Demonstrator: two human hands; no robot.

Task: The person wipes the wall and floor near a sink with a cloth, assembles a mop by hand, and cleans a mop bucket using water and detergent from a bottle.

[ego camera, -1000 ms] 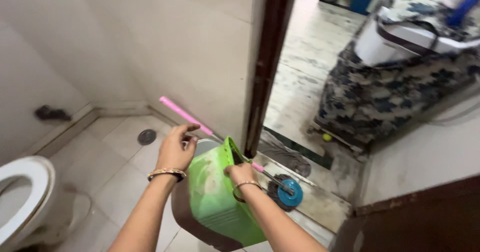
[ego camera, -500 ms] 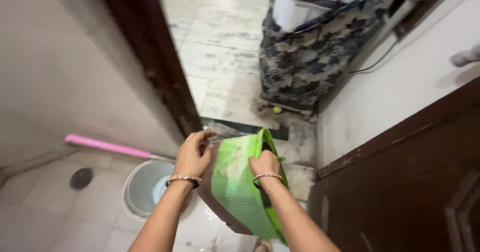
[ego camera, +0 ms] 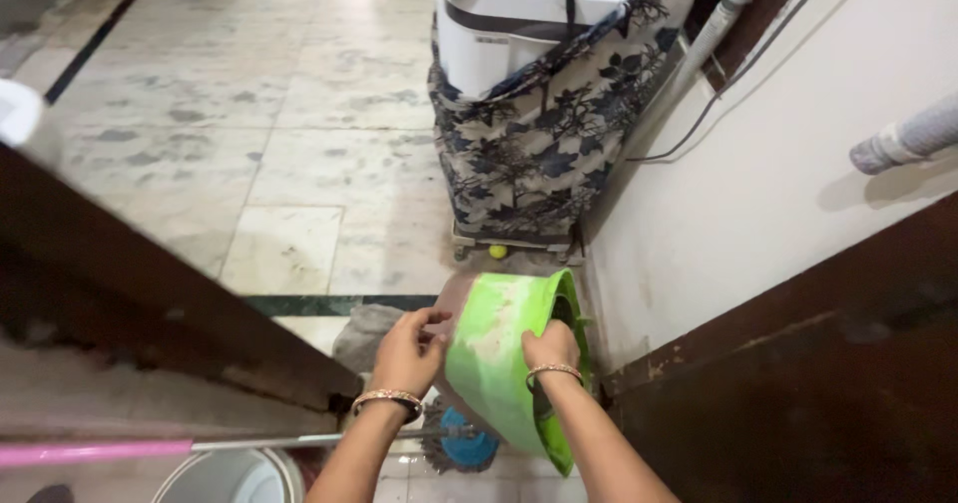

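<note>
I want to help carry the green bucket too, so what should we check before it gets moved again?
1. Left hand grips the green bucket at its base: ok.
2. Right hand grips the bucket's side: ok.
3. Bucket is emptied: cannot tell, its inside is hidden.
4. Mop lies across the floor below the bucket, in the way of feet: not ok.
5. Small yellow ball sits by the covered washing machine, off the path: ok.
6. Grey cloth lies at the doorway, a trip risk: not ok.
</note>
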